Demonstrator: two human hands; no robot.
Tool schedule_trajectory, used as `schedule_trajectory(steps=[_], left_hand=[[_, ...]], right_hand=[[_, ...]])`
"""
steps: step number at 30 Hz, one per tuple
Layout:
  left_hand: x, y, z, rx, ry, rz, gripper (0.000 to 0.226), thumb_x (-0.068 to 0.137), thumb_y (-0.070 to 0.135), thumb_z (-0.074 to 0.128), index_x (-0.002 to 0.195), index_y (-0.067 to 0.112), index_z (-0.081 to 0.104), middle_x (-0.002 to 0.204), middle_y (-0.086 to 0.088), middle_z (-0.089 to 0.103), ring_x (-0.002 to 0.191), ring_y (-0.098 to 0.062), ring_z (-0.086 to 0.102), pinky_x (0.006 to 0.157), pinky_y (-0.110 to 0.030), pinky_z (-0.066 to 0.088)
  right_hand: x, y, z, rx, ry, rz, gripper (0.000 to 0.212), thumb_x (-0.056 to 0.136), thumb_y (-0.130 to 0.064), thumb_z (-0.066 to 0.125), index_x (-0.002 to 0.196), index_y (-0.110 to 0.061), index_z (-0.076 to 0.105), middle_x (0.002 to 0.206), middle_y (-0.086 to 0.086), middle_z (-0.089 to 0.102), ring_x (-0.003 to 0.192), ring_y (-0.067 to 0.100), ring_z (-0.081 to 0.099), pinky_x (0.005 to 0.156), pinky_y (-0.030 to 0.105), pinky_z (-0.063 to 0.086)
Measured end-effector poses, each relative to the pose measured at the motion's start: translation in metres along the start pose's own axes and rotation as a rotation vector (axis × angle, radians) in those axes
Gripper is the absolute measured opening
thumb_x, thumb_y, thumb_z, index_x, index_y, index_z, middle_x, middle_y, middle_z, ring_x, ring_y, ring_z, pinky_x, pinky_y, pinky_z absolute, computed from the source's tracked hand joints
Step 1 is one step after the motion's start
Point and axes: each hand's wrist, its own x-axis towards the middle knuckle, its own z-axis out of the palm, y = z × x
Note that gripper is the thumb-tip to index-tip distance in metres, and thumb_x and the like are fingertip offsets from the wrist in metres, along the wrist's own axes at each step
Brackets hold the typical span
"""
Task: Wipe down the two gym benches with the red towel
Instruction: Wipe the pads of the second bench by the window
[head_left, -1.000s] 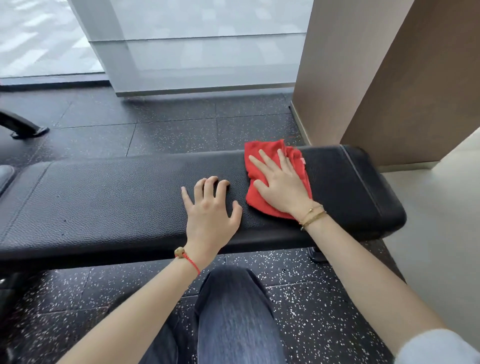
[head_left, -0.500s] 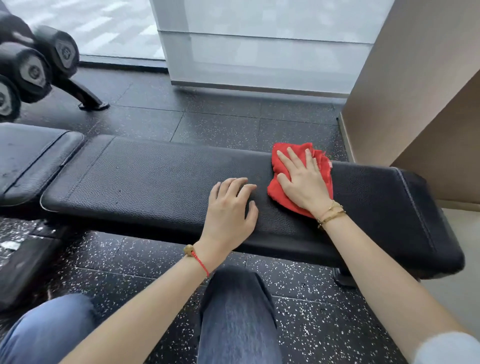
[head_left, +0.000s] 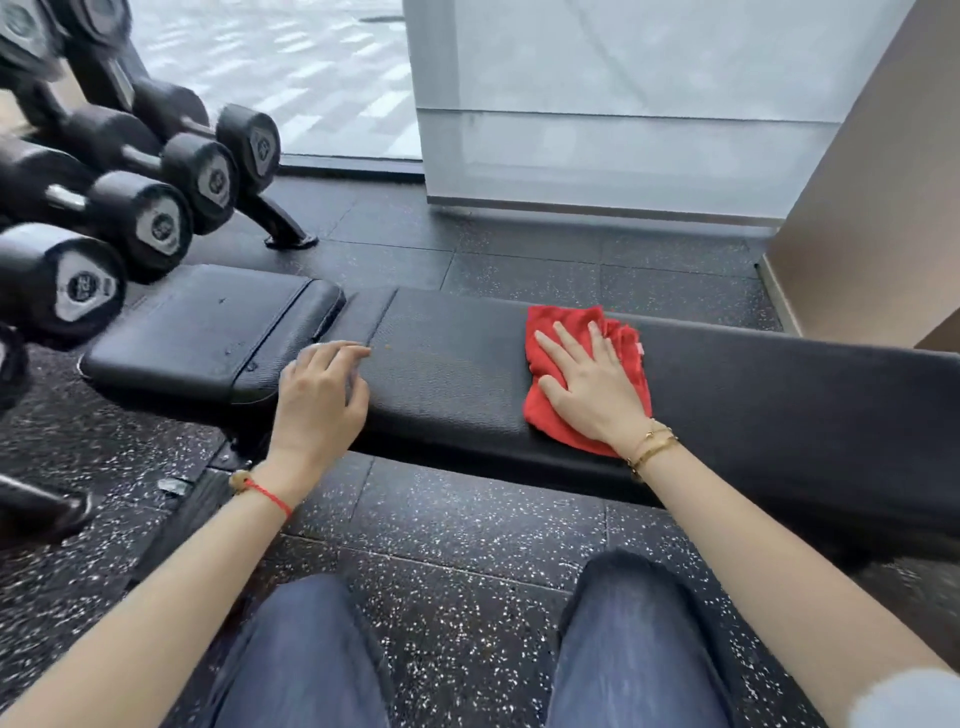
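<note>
A long black padded bench (head_left: 753, 395) runs across the view, with a shorter black seat pad (head_left: 208, 327) at its left end. The red towel (head_left: 566, 322) lies crumpled on the long pad's middle. My right hand (head_left: 592, 384) presses flat on the towel, fingers spread. My left hand (head_left: 322, 395) hovers over the long pad's left end near the gap between the pads, fingers loosely curled and blurred, holding nothing.
A rack of black dumbbells (head_left: 150, 208) stands at the left, its foot (head_left: 280, 228) on the speckled rubber floor (head_left: 467, 530). A frosted glass panel (head_left: 623, 130) and a tan wall (head_left: 872, 208) lie beyond the bench. My knees in jeans (head_left: 634, 644) are below.
The view has swung left, bringing the dumbbell rack and seat pad into sight. My right hand slid the towel leftward along the bench. My left hand lifted and moved to the pad's left end.
</note>
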Motion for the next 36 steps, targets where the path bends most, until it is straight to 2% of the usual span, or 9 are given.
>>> schedule_trajectory(steps=[5,9,12,15,18,20,25,30,36], left_hand=[[0.024,-0.036,0.008,-0.049,-0.035,0.017,0.032,0.089,0.009,0.056,0.12,0.012,0.063,0.125,-0.008,0.062,0.122,-0.029,0.052,0.101,-0.046,0.041],[0.042,-0.042,0.024,-0.089,-0.077,0.066,0.029,0.092,0.01,0.053,0.119,0.01,0.064,0.124,-0.009,0.063,0.121,-0.032,0.053,0.1,-0.045,0.042],[0.045,-0.044,0.034,-0.121,-0.09,0.113,0.028,0.093,0.013,0.05,0.116,0.009,0.065,0.121,-0.009,0.064,0.119,-0.032,0.053,0.099,-0.044,0.042],[0.044,-0.049,0.039,-0.171,-0.077,0.111,0.033,0.091,0.018,0.044,0.116,0.01,0.064,0.121,-0.008,0.064,0.119,-0.03,0.052,0.099,-0.044,0.042],[0.044,-0.052,0.039,-0.189,-0.096,0.107,0.038,0.088,0.021,0.042,0.117,0.012,0.064,0.123,-0.006,0.062,0.12,-0.029,0.05,0.101,-0.044,0.04],[0.045,-0.052,0.038,-0.204,-0.099,0.098,0.037,0.087,0.021,0.044,0.117,0.013,0.064,0.123,-0.005,0.063,0.121,-0.028,0.05,0.101,-0.042,0.038],[0.046,-0.055,0.04,-0.214,-0.101,0.086,0.033,0.087,0.019,0.049,0.116,0.016,0.065,0.123,-0.002,0.064,0.122,-0.026,0.05,0.101,-0.041,0.038],[0.047,-0.055,0.039,-0.213,-0.084,0.099,0.037,0.085,0.022,0.046,0.115,0.017,0.066,0.122,-0.001,0.064,0.121,-0.025,0.052,0.1,-0.042,0.04],[0.045,-0.056,0.042,-0.232,-0.059,0.072,0.033,0.086,0.021,0.049,0.115,0.019,0.066,0.121,0.002,0.065,0.12,-0.024,0.052,0.101,-0.041,0.039]], right_hand=[[0.036,-0.104,0.034,-0.006,-0.023,-0.033,0.059,0.099,-0.046,0.035,0.154,-0.036,0.019,0.165,-0.007,0.009,0.151,0.032,-0.008,0.123,0.047,-0.006],[0.015,-0.155,0.055,-0.043,0.016,-0.124,0.06,0.096,-0.046,0.041,0.153,-0.036,0.024,0.164,-0.007,0.014,0.152,0.031,-0.002,0.123,0.045,-0.003],[-0.012,-0.138,0.053,-0.036,0.063,-0.084,0.06,0.095,-0.047,0.044,0.152,-0.037,0.027,0.163,-0.01,0.017,0.152,0.028,0.002,0.123,0.041,-0.004],[-0.02,-0.111,0.042,-0.03,0.105,0.104,0.058,0.097,-0.045,0.043,0.152,-0.038,0.027,0.163,-0.011,0.016,0.152,0.027,0.002,0.124,0.042,-0.002],[0.007,-0.108,0.035,-0.017,0.084,0.301,0.057,0.098,-0.044,0.039,0.153,-0.038,0.023,0.164,-0.009,0.01,0.152,0.03,-0.003,0.123,0.045,-0.005],[0.031,-0.127,0.038,-0.013,0.065,0.351,0.058,0.099,-0.045,0.035,0.154,-0.038,0.019,0.165,-0.008,0.007,0.151,0.033,-0.005,0.123,0.046,-0.007],[0.056,-0.19,0.063,-0.022,0.057,0.164,0.059,0.097,-0.044,0.039,0.153,-0.038,0.021,0.164,-0.008,0.01,0.152,0.032,-0.003,0.123,0.046,-0.004],[0.039,-0.17,0.059,-0.04,0.073,0.056,0.058,0.097,-0.042,0.044,0.152,-0.04,0.025,0.163,-0.01,0.015,0.152,0.028,0.002,0.123,0.041,-0.002],[0.063,-0.134,0.046,-0.038,0.07,0.215,0.057,0.098,-0.044,0.039,0.153,-0.037,0.025,0.164,-0.008,0.011,0.152,0.03,-0.001,0.123,0.045,-0.002]])
